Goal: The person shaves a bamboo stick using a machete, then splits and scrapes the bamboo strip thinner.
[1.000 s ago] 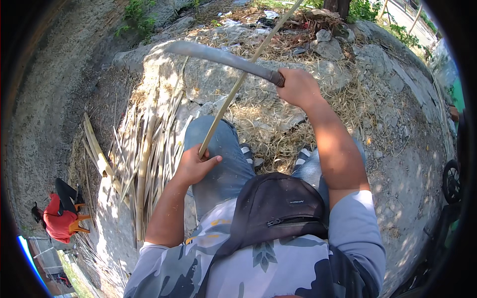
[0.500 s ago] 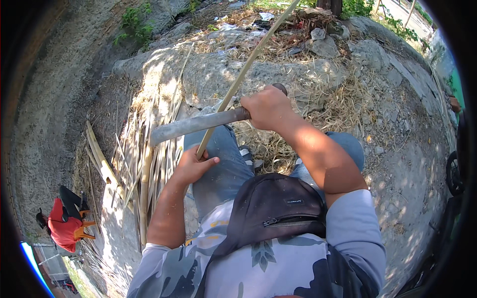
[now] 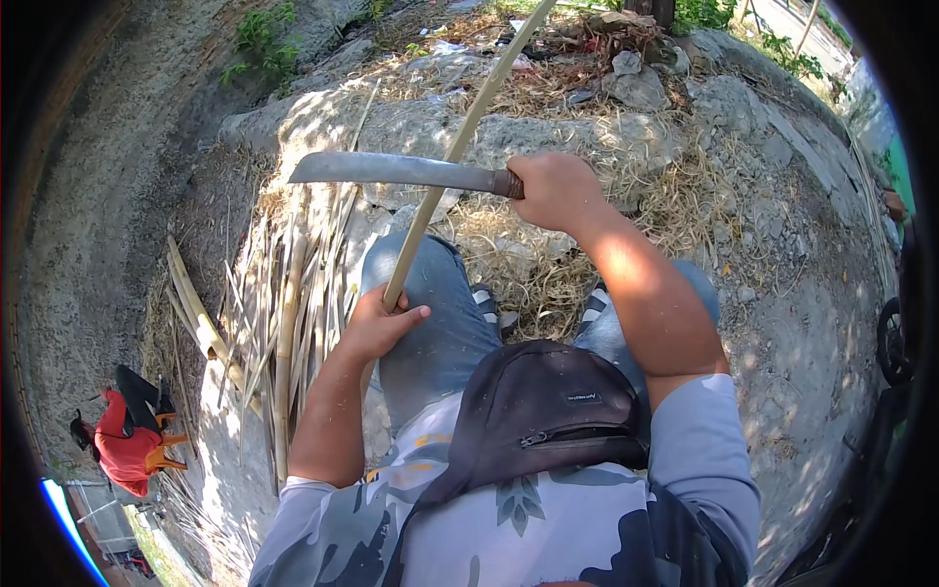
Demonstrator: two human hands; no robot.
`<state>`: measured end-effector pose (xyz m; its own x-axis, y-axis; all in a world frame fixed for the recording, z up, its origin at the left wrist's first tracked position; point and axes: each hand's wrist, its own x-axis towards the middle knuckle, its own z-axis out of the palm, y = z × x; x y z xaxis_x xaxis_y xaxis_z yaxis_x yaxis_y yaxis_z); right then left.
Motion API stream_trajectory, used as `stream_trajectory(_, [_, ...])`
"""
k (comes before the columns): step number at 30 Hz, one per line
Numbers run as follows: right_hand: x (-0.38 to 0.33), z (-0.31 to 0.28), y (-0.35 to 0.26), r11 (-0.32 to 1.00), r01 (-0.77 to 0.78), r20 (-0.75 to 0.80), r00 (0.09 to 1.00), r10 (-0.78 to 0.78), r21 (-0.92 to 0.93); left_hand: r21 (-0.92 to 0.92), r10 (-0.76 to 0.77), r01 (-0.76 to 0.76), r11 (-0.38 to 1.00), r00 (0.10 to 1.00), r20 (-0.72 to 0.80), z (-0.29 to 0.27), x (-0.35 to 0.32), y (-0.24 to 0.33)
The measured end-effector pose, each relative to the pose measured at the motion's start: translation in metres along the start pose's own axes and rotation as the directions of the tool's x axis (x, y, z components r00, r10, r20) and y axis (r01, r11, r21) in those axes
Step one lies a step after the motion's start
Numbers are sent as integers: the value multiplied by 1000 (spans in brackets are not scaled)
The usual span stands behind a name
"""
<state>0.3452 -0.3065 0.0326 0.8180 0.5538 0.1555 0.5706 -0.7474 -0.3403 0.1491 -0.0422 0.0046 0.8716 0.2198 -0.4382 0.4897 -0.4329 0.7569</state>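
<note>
Work seems midway: the left hand [image 3: 377, 330] grips a strip [image 3: 416, 235] slanting up past the knee [image 3: 442, 279], the right hand [image 3: 559, 192] clasps a machete [image 3: 391, 169] crossing it, contact unclear; shavings [image 3: 675, 199] litter the ground [image 3: 782, 362], and whether the piled strips [image 3: 290, 313] are finished cannot be told.

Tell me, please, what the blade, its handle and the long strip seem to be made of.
The blade looks like metal, probably steel: gray with a dull sheen. The handle, mostly hidden in the right hand, is dull brown, perhaps wood. The strip looks like split bamboo: pale tan, matte, narrow.
</note>
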Motion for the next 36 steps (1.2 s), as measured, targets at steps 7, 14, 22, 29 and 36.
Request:
stream_trajectory(7, [8,-2,3,991,109,37,994,-106,-83,59,95,-92,994,994,-45,1,-5,-13])
stream_trajectory(14, [5,-11,38,961,-270,50,962,267,61,60,125,-124,990,992,-2,0,2,-11])
stream_trajectory(22, [-5,8,-4,979,185,14,983,-184,-84,-28,95,-93,995,993,65,-2,-1,2])
stream_trajectory(29, [5,-19,42,991,-60,-29,998,64,117,-24,27,-25,999,994,105,-17,-38,-2])
stream_trajectory(36, [3,-26,51,950,-251,7,967,254,188,-34,89,-86,996,993,80,-3,-23,-32])
